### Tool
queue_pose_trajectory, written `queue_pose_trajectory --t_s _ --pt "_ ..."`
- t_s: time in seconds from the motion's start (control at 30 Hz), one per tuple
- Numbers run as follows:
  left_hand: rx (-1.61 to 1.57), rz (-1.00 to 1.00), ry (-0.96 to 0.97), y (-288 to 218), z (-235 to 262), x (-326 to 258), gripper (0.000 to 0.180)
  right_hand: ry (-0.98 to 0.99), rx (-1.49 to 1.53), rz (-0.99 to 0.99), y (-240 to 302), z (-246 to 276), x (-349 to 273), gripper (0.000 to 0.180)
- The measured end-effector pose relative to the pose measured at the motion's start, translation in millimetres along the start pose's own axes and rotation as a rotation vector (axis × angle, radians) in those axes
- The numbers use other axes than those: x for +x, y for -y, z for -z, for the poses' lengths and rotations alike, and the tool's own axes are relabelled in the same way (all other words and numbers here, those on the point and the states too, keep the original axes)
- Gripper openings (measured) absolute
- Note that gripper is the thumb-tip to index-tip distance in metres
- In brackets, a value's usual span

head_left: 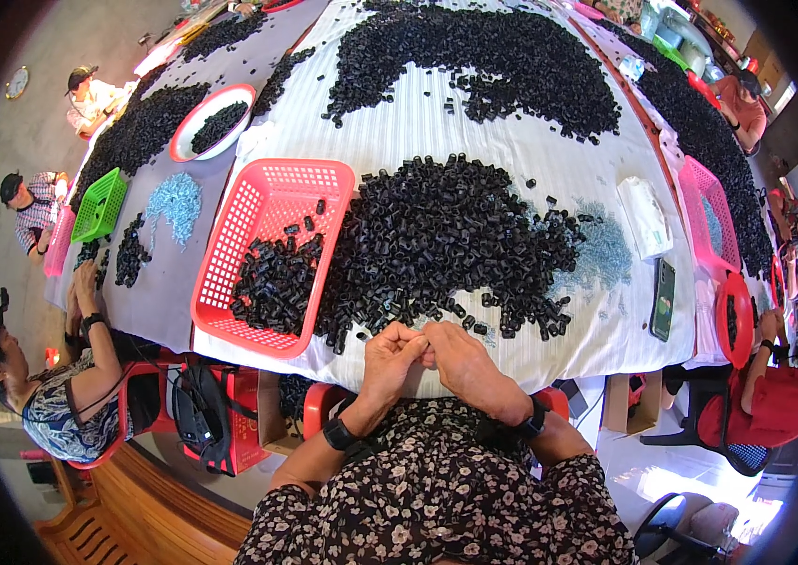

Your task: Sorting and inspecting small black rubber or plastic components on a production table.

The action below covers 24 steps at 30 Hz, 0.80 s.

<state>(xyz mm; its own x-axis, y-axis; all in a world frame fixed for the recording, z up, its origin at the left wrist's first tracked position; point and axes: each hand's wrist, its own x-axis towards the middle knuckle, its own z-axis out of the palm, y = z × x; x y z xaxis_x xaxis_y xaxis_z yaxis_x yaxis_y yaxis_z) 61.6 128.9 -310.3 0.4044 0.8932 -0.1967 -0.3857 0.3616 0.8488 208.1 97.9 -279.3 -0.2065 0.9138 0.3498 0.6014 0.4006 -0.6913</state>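
Observation:
My left hand (391, 358) and my right hand (462, 358) meet at the table's near edge, fingertips pinched together. Whatever lies between the fingers is too small and covered to name. Just beyond them spreads a big heap of small black plastic tube-like pieces (436, 235). To its right lies a patch of tiny clear bluish pieces (601, 250). A red-pink plastic basket (276, 174) stands left of the heap, partly filled with more black pieces (276, 282).
Farther back a second wide spread of black pieces (483, 56) covers the white cloth (399, 113). At right lie a tissue pack (645, 217) and a phone (663, 299). A red-rimmed basin (213, 121) and green basket (98, 205) stand left. People sit along both side tables.

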Motion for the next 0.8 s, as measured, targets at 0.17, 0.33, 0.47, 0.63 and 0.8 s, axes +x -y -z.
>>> queue_pose_trajectory --t_s 0.17,0.33,0.47,0.63,0.8 --pt "-0.002 -0.049 -0.04 10 0 2 0.004 0.077 -0.087 -0.015 -9 -3 -1 0.024" --pt "-0.078 0.036 -0.009 1 2 2 0.007 0.052 -0.068 0.096 -11 1 5 0.025" --pt "-0.072 0.035 -0.056 3 -4 -1 0.01 0.123 -0.212 0.165 -10 3 7 0.027" --pt "-0.003 -0.059 -0.142 14 -7 2 0.009 0.065 -0.338 0.151 -2 1 5 0.028" --pt "-0.009 -0.065 -0.214 21 -7 2 0.011 0.072 -0.412 0.098 -6 -10 4 0.026"
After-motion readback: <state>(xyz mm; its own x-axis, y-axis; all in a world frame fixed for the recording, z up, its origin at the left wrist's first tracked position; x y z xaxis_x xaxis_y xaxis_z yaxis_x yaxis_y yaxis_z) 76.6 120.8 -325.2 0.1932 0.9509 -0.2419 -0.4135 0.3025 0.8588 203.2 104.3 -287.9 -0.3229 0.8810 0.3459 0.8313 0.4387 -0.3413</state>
